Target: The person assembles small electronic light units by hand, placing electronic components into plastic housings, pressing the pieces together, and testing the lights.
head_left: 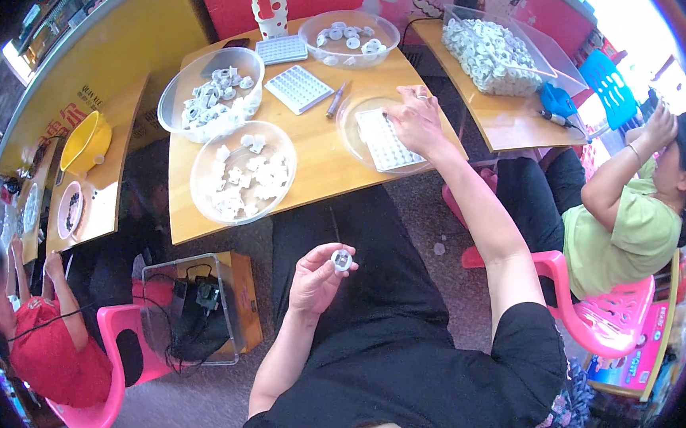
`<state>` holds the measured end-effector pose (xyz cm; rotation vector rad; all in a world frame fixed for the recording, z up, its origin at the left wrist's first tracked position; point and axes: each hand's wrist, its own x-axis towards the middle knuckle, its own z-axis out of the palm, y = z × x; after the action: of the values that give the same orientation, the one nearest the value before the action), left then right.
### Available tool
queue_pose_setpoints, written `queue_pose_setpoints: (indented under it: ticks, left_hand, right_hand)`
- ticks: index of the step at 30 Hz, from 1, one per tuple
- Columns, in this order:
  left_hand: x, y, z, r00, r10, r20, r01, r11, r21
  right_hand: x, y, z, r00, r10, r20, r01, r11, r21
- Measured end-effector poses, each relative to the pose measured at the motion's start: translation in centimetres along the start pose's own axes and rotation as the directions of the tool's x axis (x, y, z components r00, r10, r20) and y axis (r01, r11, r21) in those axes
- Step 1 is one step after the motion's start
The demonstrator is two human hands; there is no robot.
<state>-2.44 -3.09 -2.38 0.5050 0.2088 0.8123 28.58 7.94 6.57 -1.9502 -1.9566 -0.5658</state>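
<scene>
In front of my lap, my left hand (316, 278) is closed round a small round white plastic part (341, 260) with a darker centre, its face turned up. On the table, my right hand (418, 121) reaches over a white grid tray (390, 141) of small pieces, with fingers bent together at its upper edge; anything between the fingertips is hidden. That tray rests tilted in a shallow clear round dish (346, 126). Left of it, a clear bowl (293, 166) holds loose white plastic parts. A pen-like tool (336, 101) lies near the dish.
Farther back stand another bowl of white parts (162, 107), a bowl of round pieces (308, 33), two grid trays and a dotted cup (268, 12). A crate of white parts (501, 84) sits on the right table. Seated people flank me left and right on pink chairs.
</scene>
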Motion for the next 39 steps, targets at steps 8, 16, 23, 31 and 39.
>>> queue_pose_setpoints:
  ticks: [8, 16, 23, 31, 39]
  left_hand:
    - [0.3, 0.1, -0.2, 1.000, -0.007, 0.004, 0.007, 1.000, -0.028]
    - [0.1, 0.0, -0.3, 1.000, -0.004, -0.011, 0.004, 0.999, -0.036]
    - [0.2, -0.1, 0.0, 1.000, 0.000, -0.006, 0.000, 1.000, -0.021]
    - [0.5, 0.3, 0.3, 0.999, 0.014, -0.039, -0.014, 1.000, -0.020]
    - [0.3, -0.1, 0.2, 0.999, 0.042, -0.019, -0.043, 0.998, -0.039]
  right_hand:
    - [-2.1, -1.2, -0.7, 0.999, -0.018, -0.051, 0.028, 0.977, 0.211]
    - [-2.5, -1.2, -0.5, 1.000, 0.010, -0.027, -0.002, 0.962, 0.273]
    - [-2.3, -2.2, -0.8, 1.000, 0.015, -0.016, -0.009, 0.954, 0.300]
    - [-10.4, -11.9, -7.2, 0.996, -0.052, -0.074, 0.090, 0.527, 0.845]
    - [-14.3, -15.1, -5.8, 0.972, 0.033, -0.232, 0.152, 0.665, 0.731]
